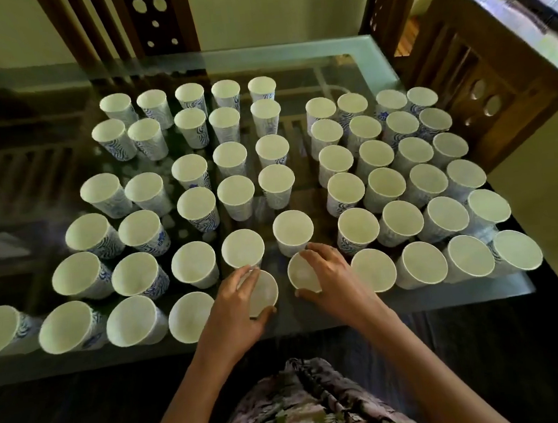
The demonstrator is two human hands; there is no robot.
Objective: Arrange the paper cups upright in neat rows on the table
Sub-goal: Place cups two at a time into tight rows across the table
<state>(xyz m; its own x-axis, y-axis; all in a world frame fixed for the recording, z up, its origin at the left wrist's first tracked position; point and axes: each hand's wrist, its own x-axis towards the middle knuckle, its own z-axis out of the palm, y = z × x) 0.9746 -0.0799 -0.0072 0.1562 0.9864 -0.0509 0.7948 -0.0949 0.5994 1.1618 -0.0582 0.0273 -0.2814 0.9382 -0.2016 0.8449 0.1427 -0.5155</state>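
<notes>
Several white paper cups with blue patterns stand upright in rows on the glass table (350, 310). My left hand (236, 305) grips one cup (263, 290) in the front row, fingers over its far rim and thumb on the near side. My right hand (329, 278) holds the neighbouring cup (301, 274) the same way, fingers curled round its rim. Both held cups sit in the gap between the left block of cups (187, 200) and the right block of cups (401, 177).
Wooden chairs (154, 17) stand behind the table's far edge. A wooden cabinet (482, 62) stands at the right under a window. The table's near edge (283, 335) runs just in front of the front row of cups.
</notes>
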